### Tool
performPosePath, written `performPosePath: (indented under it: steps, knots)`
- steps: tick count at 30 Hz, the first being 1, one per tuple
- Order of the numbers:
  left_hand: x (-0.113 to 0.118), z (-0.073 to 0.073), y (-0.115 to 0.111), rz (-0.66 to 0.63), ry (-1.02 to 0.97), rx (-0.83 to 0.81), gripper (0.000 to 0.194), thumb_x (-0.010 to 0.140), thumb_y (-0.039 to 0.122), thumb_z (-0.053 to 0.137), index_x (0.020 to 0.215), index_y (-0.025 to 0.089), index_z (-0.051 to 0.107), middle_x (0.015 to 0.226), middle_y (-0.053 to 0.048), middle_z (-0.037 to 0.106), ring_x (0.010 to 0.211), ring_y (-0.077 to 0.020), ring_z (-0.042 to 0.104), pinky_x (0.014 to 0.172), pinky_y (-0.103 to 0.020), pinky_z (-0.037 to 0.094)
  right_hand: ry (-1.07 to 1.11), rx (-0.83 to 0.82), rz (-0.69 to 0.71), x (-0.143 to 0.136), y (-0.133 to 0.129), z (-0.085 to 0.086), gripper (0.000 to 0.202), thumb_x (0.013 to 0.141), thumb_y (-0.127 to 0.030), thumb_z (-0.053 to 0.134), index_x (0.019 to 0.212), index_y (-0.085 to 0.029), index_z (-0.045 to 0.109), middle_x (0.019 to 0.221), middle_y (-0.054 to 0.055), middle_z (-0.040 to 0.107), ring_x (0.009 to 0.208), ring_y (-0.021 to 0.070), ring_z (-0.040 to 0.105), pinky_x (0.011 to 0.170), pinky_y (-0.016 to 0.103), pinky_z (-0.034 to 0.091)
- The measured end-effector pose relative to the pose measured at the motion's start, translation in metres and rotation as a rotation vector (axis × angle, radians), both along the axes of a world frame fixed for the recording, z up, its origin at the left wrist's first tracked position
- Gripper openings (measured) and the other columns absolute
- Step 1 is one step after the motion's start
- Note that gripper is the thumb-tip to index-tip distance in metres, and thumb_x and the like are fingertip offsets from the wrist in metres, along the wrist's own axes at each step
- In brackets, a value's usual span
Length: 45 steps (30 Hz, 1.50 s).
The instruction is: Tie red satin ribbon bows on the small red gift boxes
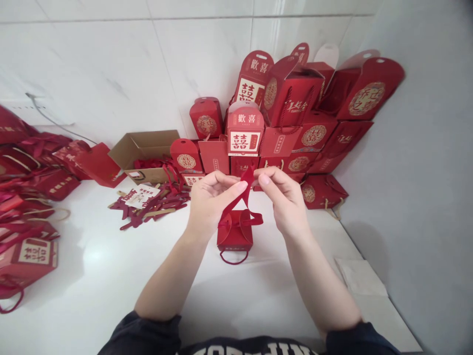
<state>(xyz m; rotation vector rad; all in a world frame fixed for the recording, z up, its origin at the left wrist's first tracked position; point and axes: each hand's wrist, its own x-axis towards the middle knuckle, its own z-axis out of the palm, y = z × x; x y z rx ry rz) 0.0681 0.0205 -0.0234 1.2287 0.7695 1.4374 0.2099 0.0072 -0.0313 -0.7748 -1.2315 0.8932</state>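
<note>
A small red gift box (235,238) stands on the white table, its cord handle hanging toward me. A red ribbon (247,180) rises from the box, with one loop lying over its right side. Above the box, my left hand (218,195) pinches the ribbon between thumb and fingers. My right hand (283,197) is closed on the ribbon's upper part, its thumb and index finger just right of the left thumb. The fingertips of both hands are close together.
Red gift boxes (314,138) are stacked at the back right. A brown carton (148,148) stands at the back left, with a pile of ribbons (158,209) and a white card before it. More red boxes (37,256) fill the far left. A white wall rises behind.
</note>
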Motion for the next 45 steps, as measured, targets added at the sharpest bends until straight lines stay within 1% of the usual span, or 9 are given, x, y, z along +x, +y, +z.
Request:
performPosePath:
  steps: [8, 15, 19, 23, 26, 28, 30, 34, 45]
  knots:
    - [0.004, -0.004, 0.001, -0.075, 0.078, -0.049, 0.018, 0.066, 0.023, 0.079, 0.067, 0.016, 0.063, 0.067, 0.001, 0.067, 0.064, -0.0091, 0.061, 0.066, -0.023, 0.05, -0.023, 0.006, -0.149, 0.002, 0.0, -0.002, 0.014, 0.084, -0.034, 0.063, 0.079, -0.021, 0.064, 0.078, 0.0, 0.062, 0.074, 0.0139, 0.054, 0.073, 0.028, 0.044]
    - [0.004, -0.008, 0.006, -0.08, 0.097, -0.001, 0.018, 0.071, 0.025, 0.076, 0.07, 0.016, 0.061, 0.07, 0.001, 0.066, 0.068, -0.0095, 0.062, 0.07, -0.024, 0.049, -0.187, 0.004, -0.131, 0.003, 0.0, 0.0, 0.019, 0.082, -0.034, 0.065, 0.072, -0.019, 0.062, 0.072, -0.001, 0.059, 0.069, 0.0127, 0.052, 0.068, 0.027, 0.041]
    - [-0.006, -0.009, 0.019, -0.276, 0.129, 0.075, 0.024, 0.072, 0.023, 0.075, 0.091, 0.021, 0.06, 0.079, 0.0, 0.066, 0.076, -0.0115, 0.063, 0.074, -0.024, 0.049, -0.177, 0.104, -0.187, 0.002, 0.0, 0.011, 0.019, 0.082, -0.032, 0.066, 0.069, -0.02, 0.059, 0.07, -0.001, 0.058, 0.066, 0.0121, 0.051, 0.066, 0.027, 0.042]
    - [-0.023, -0.035, 0.048, -0.555, 0.154, 0.012, 0.038, 0.067, 0.023, 0.08, 0.099, 0.022, 0.061, 0.099, -0.004, 0.067, 0.093, -0.0175, 0.065, 0.082, -0.031, 0.051, -0.195, 0.167, -0.139, 0.002, -0.002, 0.033, 0.021, 0.082, -0.033, 0.066, 0.067, -0.02, 0.058, 0.069, -0.001, 0.057, 0.067, 0.0126, 0.052, 0.063, 0.027, 0.042]
    - [-0.035, -0.061, 0.067, -0.677, 0.228, -0.019, 0.031, 0.063, 0.03, 0.082, 0.087, 0.018, 0.066, 0.091, -0.007, 0.07, 0.088, -0.0204, 0.067, 0.083, -0.037, 0.051, -0.191, 0.196, -0.125, 0.003, -0.002, 0.044, 0.022, 0.082, -0.034, 0.067, 0.067, -0.02, 0.058, 0.07, -0.001, 0.056, 0.069, 0.013, 0.053, 0.065, 0.027, 0.044]
    - [-0.043, -0.072, 0.073, -0.776, 0.354, 0.014, 0.024, 0.064, 0.032, 0.081, 0.075, 0.015, 0.068, 0.09, -0.01, 0.071, 0.091, -0.0238, 0.067, 0.088, -0.041, 0.049, -0.181, 0.199, -0.116, 0.005, 0.0, 0.046, 0.022, 0.081, -0.035, 0.067, 0.068, -0.02, 0.058, 0.071, 0.0, 0.055, 0.071, 0.0132, 0.053, 0.065, 0.027, 0.044]
    - [-0.048, -0.075, 0.075, -0.867, 0.479, 0.073, 0.02, 0.066, 0.032, 0.079, 0.072, 0.015, 0.072, 0.099, -0.014, 0.071, 0.1, -0.0276, 0.065, 0.094, -0.045, 0.046, -0.171, 0.2, -0.109, 0.006, 0.003, 0.046, 0.022, 0.08, -0.038, 0.068, 0.069, -0.02, 0.059, 0.071, 0.0, 0.055, 0.07, 0.0131, 0.053, 0.064, 0.027, 0.044]
    - [-0.05, -0.071, 0.074, -0.97, 0.648, 0.181, 0.02, 0.068, 0.031, 0.078, 0.085, 0.021, 0.078, 0.116, -0.015, 0.068, 0.116, -0.0309, 0.057, 0.102, -0.046, 0.04, -0.167, 0.192, -0.08, 0.007, 0.007, 0.046, 0.025, 0.08, -0.042, 0.067, 0.07, -0.021, 0.059, 0.068, -0.001, 0.053, 0.066, 0.0123, 0.052, 0.058, 0.025, 0.043]
    - [-0.041, -0.092, 0.066, -0.99, 0.626, 0.172, 0.021, 0.075, 0.032, 0.073, 0.091, 0.019, 0.077, 0.115, -0.016, 0.068, 0.119, -0.0291, 0.055, 0.107, -0.046, 0.037, -0.191, 0.209, -0.059, 0.012, 0.014, 0.048, 0.028, 0.079, -0.043, 0.068, 0.068, -0.019, 0.058, 0.065, -0.002, 0.051, 0.064, 0.0112, 0.05, 0.06, 0.026, 0.043]
